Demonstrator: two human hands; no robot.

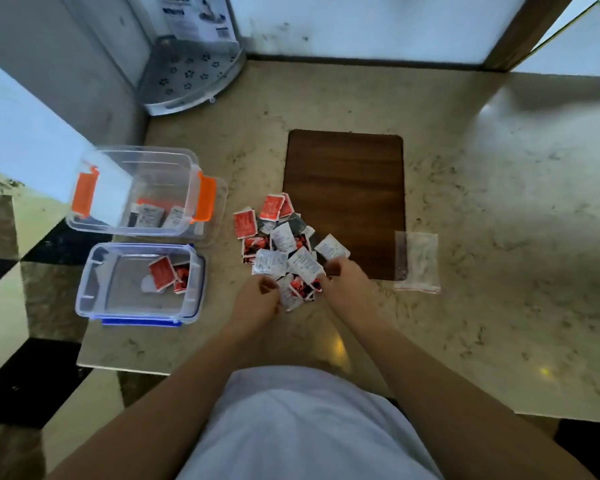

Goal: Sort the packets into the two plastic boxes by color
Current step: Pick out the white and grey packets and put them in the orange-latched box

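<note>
With my left hand (pixel 257 299) and right hand (pixel 343 282) curled at the packets (pixel 284 240), grip unclear, I judge them light, slippery; pinch edges.

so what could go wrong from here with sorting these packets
1. In the pile, red and white packets overlap, so either hand might lift two colours at once.
2. The orange-clipped box holding white packets sits right beside the blue-clipped box holding red ones; a quick toss could land in the wrong one.
3. Both the left hand and right hand work the pile's near edge, and could nudge packets off the counter.
</note>
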